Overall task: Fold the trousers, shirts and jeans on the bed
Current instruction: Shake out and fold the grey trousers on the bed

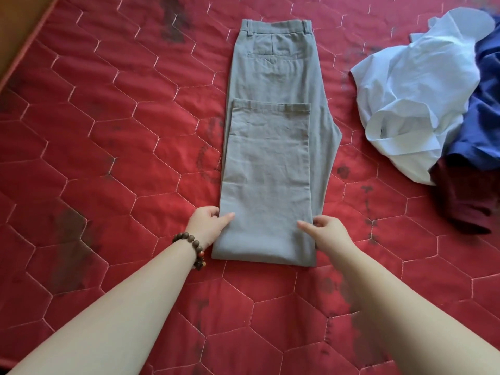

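Grey trousers part-folded, both hands pinching the near fold.

The grey trousers (273, 147) lie lengthwise mid-bed on the red quilt (108, 131), legs stacked, hems doubled back up to about mid-thigh, waistband at the far end. Left hand (208, 224) and right hand (327, 230) each pinch a side edge just above the near fold, thumbs on top; judged as the grip for the next fold toward the waistband. White shirt (411, 98), blue garment (484, 109) and maroon garment (460, 201) lie crumpled at right, unfolded.
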`<state>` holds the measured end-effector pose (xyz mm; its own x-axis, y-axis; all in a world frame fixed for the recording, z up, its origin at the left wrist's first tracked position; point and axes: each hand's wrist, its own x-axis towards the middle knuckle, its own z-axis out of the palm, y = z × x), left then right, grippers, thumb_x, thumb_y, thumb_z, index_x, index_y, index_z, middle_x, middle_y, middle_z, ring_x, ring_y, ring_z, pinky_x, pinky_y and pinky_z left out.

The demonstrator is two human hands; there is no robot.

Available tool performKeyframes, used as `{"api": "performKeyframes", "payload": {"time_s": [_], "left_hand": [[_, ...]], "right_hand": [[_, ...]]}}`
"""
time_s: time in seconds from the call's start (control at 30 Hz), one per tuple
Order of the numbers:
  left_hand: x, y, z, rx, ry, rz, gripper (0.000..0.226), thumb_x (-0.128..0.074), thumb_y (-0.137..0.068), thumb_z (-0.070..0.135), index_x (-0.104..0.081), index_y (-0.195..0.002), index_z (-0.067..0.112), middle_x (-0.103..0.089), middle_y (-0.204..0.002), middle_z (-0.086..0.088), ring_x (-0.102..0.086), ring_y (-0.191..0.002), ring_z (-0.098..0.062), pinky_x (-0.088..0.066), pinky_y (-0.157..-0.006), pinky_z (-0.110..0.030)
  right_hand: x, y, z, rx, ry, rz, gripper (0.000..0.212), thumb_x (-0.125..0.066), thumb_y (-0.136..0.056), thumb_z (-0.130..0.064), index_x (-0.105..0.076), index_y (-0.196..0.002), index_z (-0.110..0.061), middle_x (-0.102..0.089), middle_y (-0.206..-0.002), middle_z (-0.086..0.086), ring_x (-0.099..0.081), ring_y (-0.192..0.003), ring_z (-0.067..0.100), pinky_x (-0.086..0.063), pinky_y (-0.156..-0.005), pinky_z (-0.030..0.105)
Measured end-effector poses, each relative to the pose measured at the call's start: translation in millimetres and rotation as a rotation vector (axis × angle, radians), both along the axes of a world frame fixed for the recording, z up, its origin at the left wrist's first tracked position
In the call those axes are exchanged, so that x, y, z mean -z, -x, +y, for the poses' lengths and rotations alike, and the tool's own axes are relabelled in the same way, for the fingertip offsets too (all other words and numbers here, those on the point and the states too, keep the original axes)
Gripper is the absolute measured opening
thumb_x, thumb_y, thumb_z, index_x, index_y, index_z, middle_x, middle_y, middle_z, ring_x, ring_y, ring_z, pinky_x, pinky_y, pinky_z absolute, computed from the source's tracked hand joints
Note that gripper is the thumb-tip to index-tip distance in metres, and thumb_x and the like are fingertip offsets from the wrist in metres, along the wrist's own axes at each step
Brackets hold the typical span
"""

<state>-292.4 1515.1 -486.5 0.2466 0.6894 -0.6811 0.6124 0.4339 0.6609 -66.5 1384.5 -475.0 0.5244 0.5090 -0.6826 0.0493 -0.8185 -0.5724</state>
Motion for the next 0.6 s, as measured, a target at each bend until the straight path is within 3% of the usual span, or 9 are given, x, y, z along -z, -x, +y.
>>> {"api": "performKeyframes", "payload": {"time_s": [0.07, 0.13, 0.2, 0.27, 0.33, 0.4, 0.47, 0.53, 0.6], "left_hand": [[-2.8, -13.9, 13.9, -0.088, -0.027, -0.032, 0.024, -0.071, -0.083, 0.023, -0.07, -0.086, -0.001, -0.07, -0.092, -0.024, -0.068, -0.088, -0.037, -0.054, -0.083, -0.053], [-1.6, -30.9, 30.7, -0.111, -0.078, -0.035, 0.022, -0.071, -0.083, 0.024, -0.067, -0.078, 0.003, -0.07, -0.079, -0.015, -0.065, -0.074, -0.029, -0.057, -0.072, -0.039], [-2.2, -46.9, 45.6, -0.102, -0.175, -0.004, 0.019, -0.07, -0.084, 0.021, -0.059, -0.071, 0.013, -0.062, -0.07, -0.004, -0.055, -0.063, -0.018, -0.047, -0.062, -0.028], [-2.4, -58.7, 54.9, -0.14, -0.239, -0.011, 0.006, -0.067, -0.086, 0.013, -0.064, -0.09, 0.01, -0.067, -0.082, -0.007, -0.06, -0.071, -0.018, -0.051, -0.07, -0.03], [-4.5, -60.4, 53.6, -0.179, -0.399, 0.061, 0.024, -0.064, -0.085, 0.007, -0.06, -0.109, 0.007, -0.066, -0.097, -0.007, -0.062, -0.086, -0.02, -0.051, -0.084, -0.034], [-6.4, -58.2, 39.6, -0.013, -0.78, 0.167, 0.03, -0.059, -0.083, 0.004, -0.058, -0.113, 0.006, -0.059, -0.111, -0.01, -0.057, -0.104, -0.026, -0.045, -0.096, -0.037], [-0.6, -59.4, 13.7, 0.294, -1.031, 0.189, 0.036, -0.051, -0.082, 0.007, -0.059, -0.117, 0.003, -0.056, -0.126, -0.017, -0.051, -0.12, -0.033, -0.04, -0.104, -0.042], [10.8, -59.7, -15.7, 0.607, -0.97, 0.267, 0.048, -0.038, -0.088, 0.015, -0.051, -0.133, 0.004, -0.043, -0.145, -0.017, -0.038, -0.136, -0.033, -0.03, -0.113, -0.045], [25.7, -56.3, -37.1, 0.809, -0.86, 0.446, 0.058, -0.019, -0.093, 0.025, -0.026, -0.149, 0.008, -0.019, -0.157, -0.01, -0.016, -0.146, -0.026, -0.014, -0.119, -0.042]], "right_hand": [[0.2, -8.5, 22.7, 0.098, -0.085, 0.029, 0.02, -0.073, -0.082, -0.025, -0.071, -0.095, -0.009, -0.07, -0.085, 0.008, -0.062, -0.069, 0.021, -0.046, -0.058, 0.031], [4.6, -17.1, 47.9, 0.141, -0.131, 0.014, 0.021, -0.072, -0.083, -0.024, -0.07, -0.098, -0.009, -0.07, -0.09, 0.011, -0.063, -0.068, 0.022, -0.049, -0.057, 0.032], [8.2, -25.4, 70.3, 0.163, -0.17, -0.001, 0.014, -0.071, -0.084, -0.02, -0.069, -0.094, -0.011, -0.071, -0.096, 0.012, -0.066, -0.078, 0.024, -0.055, -0.069, 0.036], [9.0, -31.2, 84.2, 0.155, -0.175, -0.041, 0.009, -0.069, -0.083, -0.018, -0.066, -0.092, -0.015, -0.071, -0.098, 0.009, -0.064, -0.077, 0.017, -0.051, -0.066, 0.029], [7.0, -28.4, 85.7, 0.116, -0.132, -0.208, 0.014, -0.066, -0.085, -0.019, -0.063, -0.098, -0.016, -0.067, -0.1, 0.004, -0.062, -0.082, 0.016, -0.042, -0.068, 0.025], [4.6, -12.5, 75.9, 0.017, -0.164, -0.531, 0.026, -0.061, -0.087, -0.018, -0.059, -0.112, -0.01, -0.057, -0.112, 0.007, -0.058, -0.099, 0.024, -0.04, -0.079, 0.027], [6.4, 19.5, 63.3, -0.247, -0.327, -0.79, 0.034, -0.054, -0.085, -0.009, -0.057, -0.118, -0.002, -0.053, -0.124, 0.018, -0.052, -0.114, 0.034, -0.044, -0.097, 0.038], [18.8, 51.8, 48.1, -0.531, -0.405, -0.856, 0.042, -0.053, -0.08, -0.003, -0.059, -0.121, 0.004, -0.053, -0.132, 0.025, -0.05, -0.124, 0.039, -0.037, -0.108, 0.051], [32.7, 72.4, 30.5, -0.719, -0.359, -0.838, 0.047, -0.056, -0.085, -0.005, -0.053, -0.131, 0.005, -0.047, -0.141, 0.022, -0.043, -0.133, 0.036, -0.032, -0.111, 0.052]]}}
